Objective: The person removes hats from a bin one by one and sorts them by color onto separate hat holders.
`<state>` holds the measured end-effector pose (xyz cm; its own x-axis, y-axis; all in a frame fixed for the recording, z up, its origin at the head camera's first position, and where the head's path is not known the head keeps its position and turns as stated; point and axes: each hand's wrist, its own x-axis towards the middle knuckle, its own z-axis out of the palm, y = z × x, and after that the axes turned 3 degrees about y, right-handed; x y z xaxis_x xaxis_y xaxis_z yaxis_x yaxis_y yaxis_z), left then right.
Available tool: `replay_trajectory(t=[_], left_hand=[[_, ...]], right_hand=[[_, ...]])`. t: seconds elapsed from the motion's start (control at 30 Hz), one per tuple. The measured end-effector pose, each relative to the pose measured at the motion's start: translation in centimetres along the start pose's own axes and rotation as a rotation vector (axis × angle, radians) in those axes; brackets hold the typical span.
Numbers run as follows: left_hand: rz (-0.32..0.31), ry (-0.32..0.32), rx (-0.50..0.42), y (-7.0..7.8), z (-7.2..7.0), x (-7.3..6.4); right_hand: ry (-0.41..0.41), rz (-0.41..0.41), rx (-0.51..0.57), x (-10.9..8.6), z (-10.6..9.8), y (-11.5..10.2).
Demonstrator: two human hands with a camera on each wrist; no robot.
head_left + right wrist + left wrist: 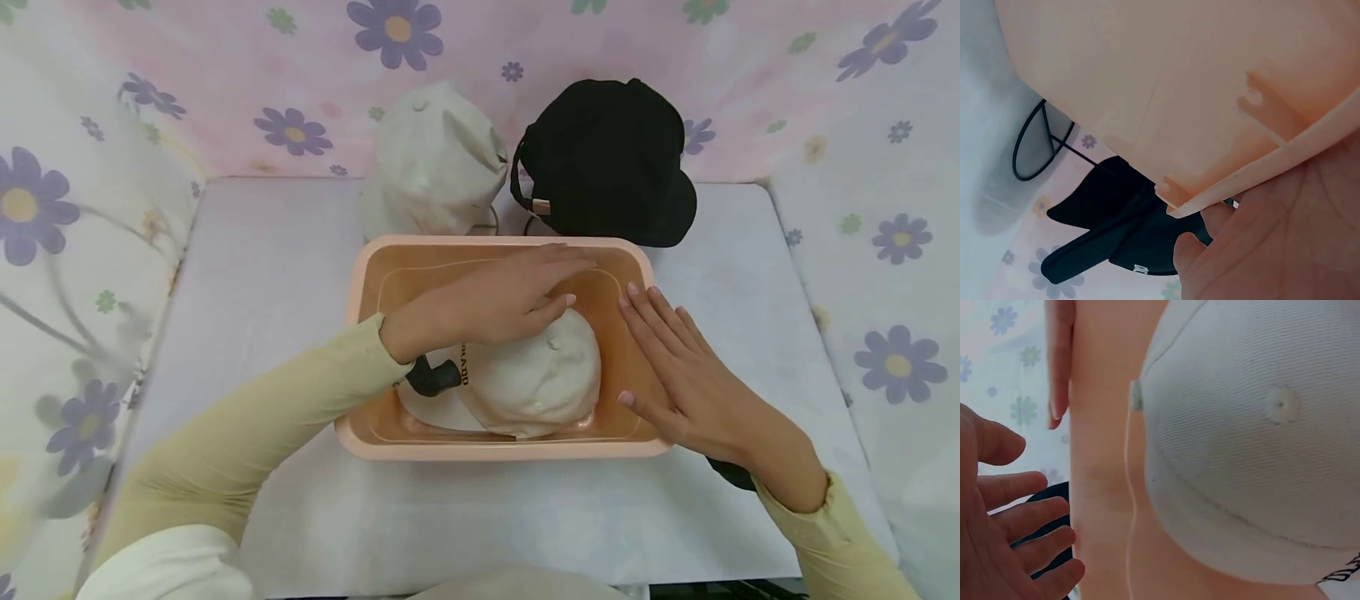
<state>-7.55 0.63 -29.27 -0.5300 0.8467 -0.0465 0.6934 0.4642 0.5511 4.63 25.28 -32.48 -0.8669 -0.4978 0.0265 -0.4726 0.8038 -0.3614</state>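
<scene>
There, mid-frame, the bare left hand covers part of the off-white fabric cap and its black lettering; the left wrist view's right edge crops it too.

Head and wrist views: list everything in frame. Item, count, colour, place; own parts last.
basin: 1, peach, centre of head view
white cap: 1, off-white, inside the basin
second white cap: 1, off-white, behind basin, image left
black cap: 1, black, behind basin, image right
wire stand: at least 1, black, by the black cap
table: 1, white, under basin
flowered backdrop: 3 sides visible, pink and white
shirt: 1, white, lower left
sleeves: 2, pale yellow
left hand: 1, bare, over basin's back part
right hand: 1, bare, at basin's right rim
</scene>
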Motion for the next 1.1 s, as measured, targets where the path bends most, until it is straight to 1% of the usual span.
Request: replay_trajectory(t=[0.07, 0.23, 0.43, 0.57, 0.7, 0.8, 1.0, 1.1], left_hand=[[0.003, -0.024, 0.02, 0.1, 0.3, 0.1], [-0.002, -0.086, 0.032, 0.2, 0.9, 0.2], [0.037, -0.148, 0.075, 0.0, 2.0, 0.4], [0.042, -0.185, 0.075, -0.4, 2.8, 0.7], [0.033, -0.219, 0.061, -0.8, 3.6, 0.9], [0.038, -0.227, 0.056, -1.0, 3.9, 1.1], [0.075, -0.255, 0.054, -1.5, 4.2, 1.2], [0.064, -0.287, 0.075, -1.7, 4.2, 1.1]], right_hand=[[0.0, -0.002, 0.002, 0.0, -0.1, -0.1], [0.009, -0.017, -0.015, 0.1, -0.1, -0.2], [0.018, -0.025, -0.035, 0.1, 0.0, -0.2], [0.015, -0.029, -0.041, 0.1, 0.1, -0.1], [0.01, -0.033, -0.047, 0.0, 0.0, -0.1], [0.016, -0.035, -0.037, -0.1, -0.1, 0.0], [0.034, -0.04, -0.016, -0.1, 0.1, 0.1], [0.035, -0.039, -0.017, 0.0, 0.2, 0.1]])
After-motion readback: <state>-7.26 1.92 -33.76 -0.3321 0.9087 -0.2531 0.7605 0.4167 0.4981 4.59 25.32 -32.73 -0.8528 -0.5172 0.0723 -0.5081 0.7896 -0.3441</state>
